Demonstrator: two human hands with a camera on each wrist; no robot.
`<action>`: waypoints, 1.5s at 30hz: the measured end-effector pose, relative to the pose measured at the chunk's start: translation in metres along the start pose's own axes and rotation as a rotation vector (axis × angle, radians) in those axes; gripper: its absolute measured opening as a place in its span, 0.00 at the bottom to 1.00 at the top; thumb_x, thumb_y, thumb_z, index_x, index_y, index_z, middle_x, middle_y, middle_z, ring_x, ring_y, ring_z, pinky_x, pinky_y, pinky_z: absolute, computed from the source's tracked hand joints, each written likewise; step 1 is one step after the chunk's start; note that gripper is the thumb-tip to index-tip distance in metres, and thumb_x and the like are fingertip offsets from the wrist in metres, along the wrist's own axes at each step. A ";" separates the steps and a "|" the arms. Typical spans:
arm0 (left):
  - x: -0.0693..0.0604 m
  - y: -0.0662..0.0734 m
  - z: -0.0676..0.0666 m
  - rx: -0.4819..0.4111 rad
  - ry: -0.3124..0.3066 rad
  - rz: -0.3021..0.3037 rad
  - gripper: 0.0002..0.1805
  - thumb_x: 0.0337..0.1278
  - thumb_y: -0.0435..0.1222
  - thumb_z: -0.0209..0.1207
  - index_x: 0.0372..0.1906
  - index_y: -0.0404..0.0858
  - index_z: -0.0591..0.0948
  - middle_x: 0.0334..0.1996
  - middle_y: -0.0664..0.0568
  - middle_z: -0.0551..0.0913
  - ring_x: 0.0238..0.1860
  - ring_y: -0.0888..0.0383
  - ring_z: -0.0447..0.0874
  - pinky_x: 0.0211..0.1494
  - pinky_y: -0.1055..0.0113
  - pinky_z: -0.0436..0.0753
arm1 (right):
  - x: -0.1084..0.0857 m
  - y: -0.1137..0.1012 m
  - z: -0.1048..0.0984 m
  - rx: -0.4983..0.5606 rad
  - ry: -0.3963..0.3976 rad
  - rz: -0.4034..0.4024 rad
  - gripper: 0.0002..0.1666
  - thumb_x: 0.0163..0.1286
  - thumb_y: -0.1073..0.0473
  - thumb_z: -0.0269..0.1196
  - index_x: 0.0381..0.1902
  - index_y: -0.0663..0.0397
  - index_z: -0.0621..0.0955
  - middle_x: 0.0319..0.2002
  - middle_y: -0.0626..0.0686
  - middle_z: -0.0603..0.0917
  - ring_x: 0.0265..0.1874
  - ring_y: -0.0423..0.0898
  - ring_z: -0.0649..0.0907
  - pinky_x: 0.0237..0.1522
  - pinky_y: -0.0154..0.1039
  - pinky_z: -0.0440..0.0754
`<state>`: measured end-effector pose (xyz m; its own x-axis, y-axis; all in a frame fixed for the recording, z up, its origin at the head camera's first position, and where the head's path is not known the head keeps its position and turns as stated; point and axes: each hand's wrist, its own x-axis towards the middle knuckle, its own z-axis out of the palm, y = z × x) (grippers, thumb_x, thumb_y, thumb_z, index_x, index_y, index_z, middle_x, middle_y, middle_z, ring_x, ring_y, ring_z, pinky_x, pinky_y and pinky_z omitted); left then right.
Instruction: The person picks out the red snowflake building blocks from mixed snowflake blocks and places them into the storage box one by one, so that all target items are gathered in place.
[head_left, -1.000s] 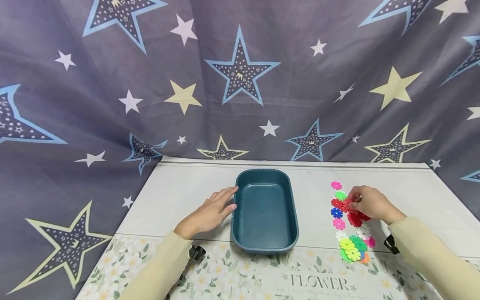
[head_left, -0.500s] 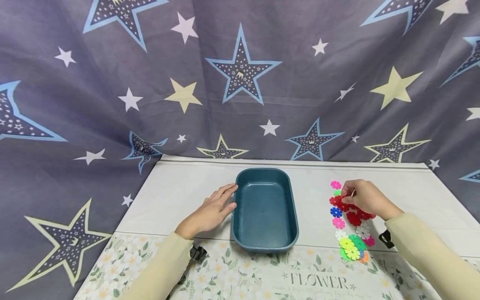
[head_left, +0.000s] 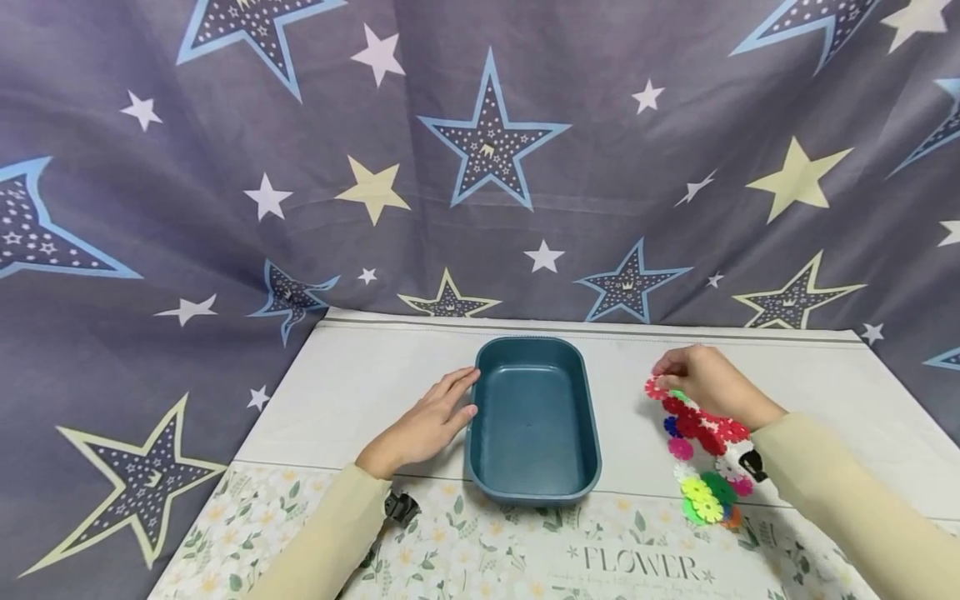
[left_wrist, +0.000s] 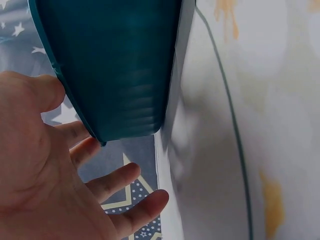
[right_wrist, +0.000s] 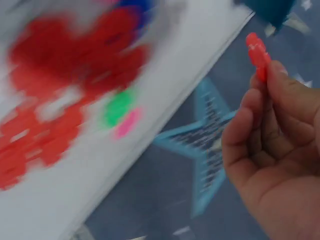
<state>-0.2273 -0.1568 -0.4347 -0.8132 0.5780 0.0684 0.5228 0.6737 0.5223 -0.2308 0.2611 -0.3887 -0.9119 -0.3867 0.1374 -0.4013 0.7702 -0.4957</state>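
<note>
My right hand [head_left: 712,387] pinches a red flower-shaped plastic disc [head_left: 655,388] between thumb and fingertips, above the far end of the loose discs. The right wrist view shows that red disc [right_wrist: 258,56] edge-on, held clear of the others. Below the hand lie several red flower-shaped discs [head_left: 690,423] in a cluster, partly overlapping. My left hand [head_left: 423,423] touches the left rim of a dark teal rectangular tub [head_left: 534,433] with its fingers spread. In the left wrist view the thumb and fingertips meet the tub's edge [left_wrist: 80,112].
Nearer the front, yellow discs [head_left: 703,502] overlap green, orange and white ones. A blue disc [head_left: 672,427] and a pink disc [head_left: 681,449] lie left of the red cluster. A star-patterned curtain [head_left: 480,250] hangs behind the white and floral tabletop [head_left: 360,358].
My right hand has lifted a red disc from the cluster and moved left and toward the back with it. The left hand stays at the tub's rim.
</note>
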 end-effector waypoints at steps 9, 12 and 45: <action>-0.002 0.000 0.000 -0.001 0.030 0.020 0.31 0.74 0.48 0.42 0.75 0.42 0.53 0.73 0.51 0.49 0.72 0.53 0.45 0.68 0.51 0.56 | 0.022 -0.092 0.048 0.097 -0.171 -0.486 0.12 0.56 0.73 0.67 0.25 0.50 0.83 0.26 0.41 0.81 0.27 0.36 0.79 0.32 0.31 0.79; -0.001 -0.001 0.001 -0.001 0.029 0.018 0.31 0.74 0.48 0.42 0.75 0.42 0.53 0.73 0.52 0.49 0.72 0.54 0.45 0.69 0.52 0.55 | 0.026 -0.109 0.070 0.062 -0.267 -0.510 0.11 0.55 0.72 0.68 0.23 0.49 0.83 0.24 0.40 0.80 0.25 0.34 0.77 0.30 0.29 0.77; 0.000 -0.002 0.005 0.007 0.036 0.037 0.32 0.74 0.49 0.40 0.74 0.40 0.53 0.73 0.51 0.50 0.72 0.53 0.47 0.68 0.53 0.57 | 0.017 -0.112 0.074 -0.209 -0.070 -0.392 0.13 0.48 0.61 0.76 0.32 0.50 0.85 0.32 0.44 0.81 0.34 0.44 0.75 0.36 0.42 0.75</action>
<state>-0.2275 -0.1558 -0.4395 -0.8018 0.5857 0.1185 0.5546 0.6555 0.5126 -0.1952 0.1311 -0.3944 -0.6822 -0.6977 0.2189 -0.7309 0.6417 -0.2325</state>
